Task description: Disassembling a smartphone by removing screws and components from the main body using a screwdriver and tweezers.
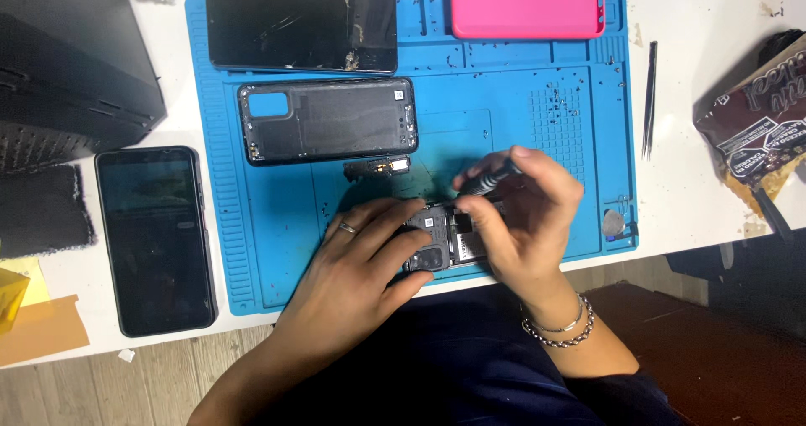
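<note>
An opened phone [437,240] with its back removed lies near the front edge of the blue work mat [520,99]. My left hand [365,254], with a ring on one finger, rests on the phone's left side and holds it in place. My right hand [525,216] grips a dark screwdriver [487,181] above the phone, its tip hidden behind my fingers. A small black bracket part [376,168] lies just beyond the phone. The grey back cover [327,120] lies further back on the mat.
A dark phone with a cracked screen [300,25] and a pink case [527,5] lie at the mat's far edge. Another black phone [155,237] rests left of the mat. Tweezers [650,99] and a brown packet [760,132] lie right. A black box [67,57] stands at left.
</note>
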